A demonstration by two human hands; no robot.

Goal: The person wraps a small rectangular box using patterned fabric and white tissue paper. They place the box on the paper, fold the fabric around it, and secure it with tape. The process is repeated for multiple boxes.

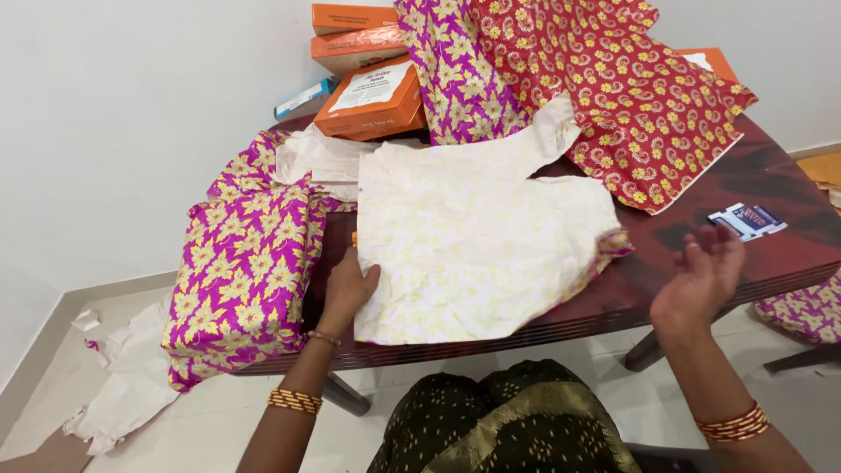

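A large crumpled sheet of wrapping paper (477, 241) lies pale side up on the dark wooden table (753, 180), with a purple edge showing at its right corner. My left hand (344, 293) presses flat on the sheet's left edge. My right hand (701, 276) hovers open above the table's front right edge, fingers spread, holding nothing. A box wrapped in purple and yellow floral paper (241, 271) sits at the table's left end, just left of my left hand.
Orange boxes (372, 96) are stacked at the back. Purple floral paper (455, 70) and red floral paper (631, 88) drape over them. A small printed packet (747, 221) lies near my right hand. Paper scraps (131, 377) litter the floor at left.
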